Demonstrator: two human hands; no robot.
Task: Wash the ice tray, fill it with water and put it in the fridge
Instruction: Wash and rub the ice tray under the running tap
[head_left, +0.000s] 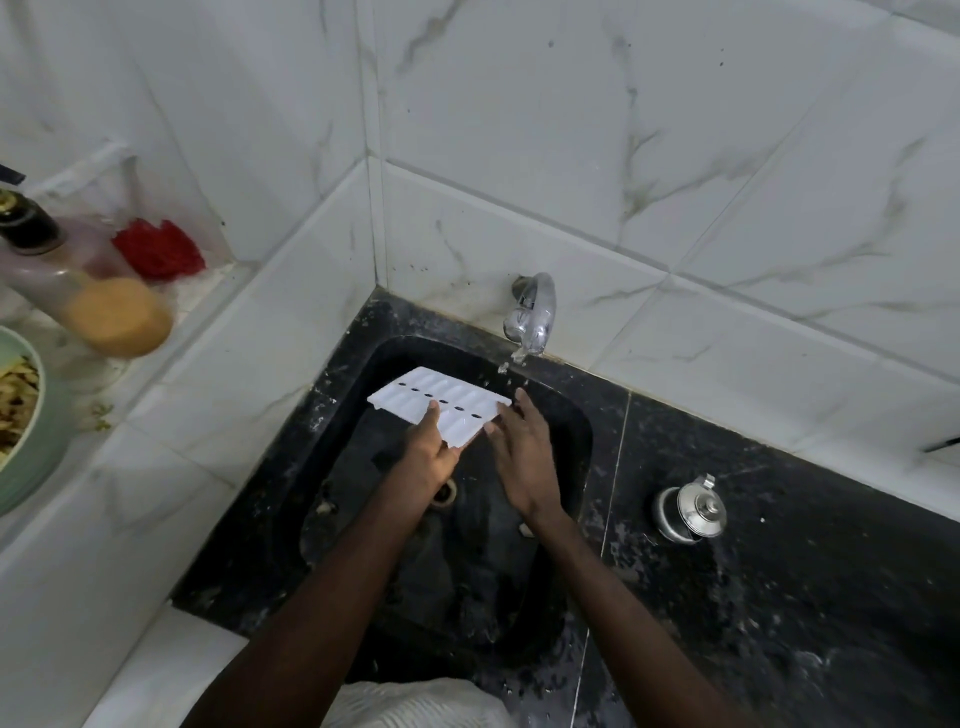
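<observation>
Head view, the only one we have: both hands are over the black sink (337, 415), and the ice tray (457, 402) is between them, white, tilted, its far end up toward the tap (532, 312). The left hand (431, 457) pinches the near edge, thumb on top and fingers curled underneath, so that hand is closed on the tray. The right hand (519, 457) lies flat against the edge beside it, fingers stretched toward the far corner; whether it clamps or only steadies, I cannot tell. Water falls from the tap just beyond the right fingertips, at the tray's far corner. My read: the tilt lets the stream run across the cells and drain back into the basin, so this is the washing step, filling not yet begun.

Count: one tray, with six dark slots down its middle, cells too washed out to count. One tap. One steel lid (691, 512) on the counter, well right of the grip.
</observation>
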